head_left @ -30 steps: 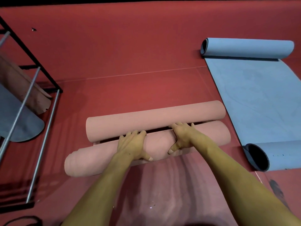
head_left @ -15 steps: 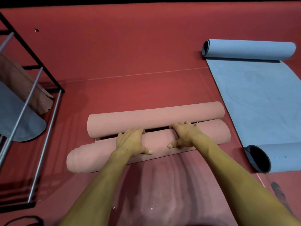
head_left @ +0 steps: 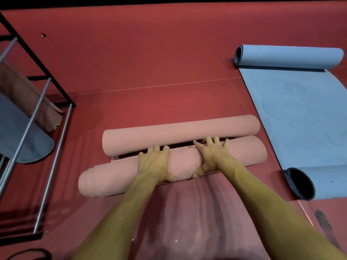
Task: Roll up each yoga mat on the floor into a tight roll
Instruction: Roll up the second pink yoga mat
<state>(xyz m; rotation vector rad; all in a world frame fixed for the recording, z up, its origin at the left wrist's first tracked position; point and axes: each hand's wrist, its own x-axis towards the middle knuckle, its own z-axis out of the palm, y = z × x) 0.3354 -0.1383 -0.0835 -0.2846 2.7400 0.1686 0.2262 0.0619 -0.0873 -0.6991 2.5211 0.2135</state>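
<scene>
Spreading across the red floor, the scene holds two mats, and the change of the last second lies in the pink yoga mat: its near roll has crept forward under both palms and now sits almost against the far curled end, with only a dark slit between them. I judge this mat nearly finished, the last flat strip almost taken up. To the right, the blue yoga mat lies mostly flat, curled only at its two ends, so it is not yet rolled. At the left stands a black metal rack, holding a brownish rolled mat and a grey-blue one on its rails. The left hand presses on top of the near roll, fingers straight and close together; the right hand does the same, fingers spread, thumb hooked down the near side.
</scene>
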